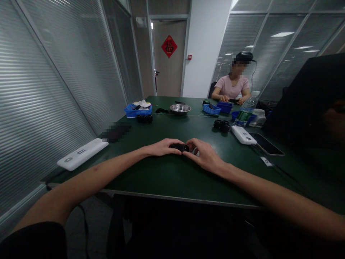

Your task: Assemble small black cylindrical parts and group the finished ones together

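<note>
A small, glossy black part (179, 147) with a rounded shape is held between both hands, low over the green table (161, 176). My left hand (162, 147) is closed around its left side, thumb in front and fingers behind. My right hand (203, 154) has its thumb and fingertips pinched at the part's right end. Whether a second small piece sits in those right fingertips is too small to tell. The part's exact kind cannot be made out.
Black round parts (221, 125) and more black parts (145, 118) lie farther back. A metal bowl (180, 109), blue baskets (132, 113), a water bottle (245, 109), white power banks (83, 154) and a phone (266, 144) stand around. Across the table sits a person (232, 86).
</note>
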{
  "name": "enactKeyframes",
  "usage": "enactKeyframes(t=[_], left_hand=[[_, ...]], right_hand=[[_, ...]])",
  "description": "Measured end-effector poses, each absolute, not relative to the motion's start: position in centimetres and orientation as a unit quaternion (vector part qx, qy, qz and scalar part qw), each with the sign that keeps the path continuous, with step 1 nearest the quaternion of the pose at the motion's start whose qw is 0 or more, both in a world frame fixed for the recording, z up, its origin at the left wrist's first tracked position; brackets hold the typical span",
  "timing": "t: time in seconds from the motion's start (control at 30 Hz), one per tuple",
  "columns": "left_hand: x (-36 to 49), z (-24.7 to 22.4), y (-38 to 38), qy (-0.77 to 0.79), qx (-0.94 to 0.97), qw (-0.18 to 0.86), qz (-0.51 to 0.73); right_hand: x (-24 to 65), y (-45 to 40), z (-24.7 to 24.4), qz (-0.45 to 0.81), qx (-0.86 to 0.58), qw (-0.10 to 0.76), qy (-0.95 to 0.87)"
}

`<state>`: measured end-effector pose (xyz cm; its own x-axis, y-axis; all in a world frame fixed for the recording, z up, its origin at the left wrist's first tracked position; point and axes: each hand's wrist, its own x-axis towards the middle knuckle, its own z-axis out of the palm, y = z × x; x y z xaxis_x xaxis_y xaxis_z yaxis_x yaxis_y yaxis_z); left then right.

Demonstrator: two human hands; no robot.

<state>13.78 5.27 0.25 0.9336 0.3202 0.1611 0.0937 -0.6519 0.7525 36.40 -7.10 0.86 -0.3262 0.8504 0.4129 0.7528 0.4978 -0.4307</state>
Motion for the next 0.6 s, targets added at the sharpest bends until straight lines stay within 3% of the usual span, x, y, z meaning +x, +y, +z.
enactKeyframes(t=[0.4, 0.6], left_hand=[[13.63, 0.23, 5.27, 0.120, 0.902, 0.389, 0.142], [13.71, 0.24, 5.34, 0.122, 0.900, 0.393, 0.141]], right_hand=[[36.59, -7.29, 0.99, 0.059, -0.436, 0.295, -0.848], [36.36, -7.28, 0.80, 0.064, -0.476, 0.300, -0.824]])
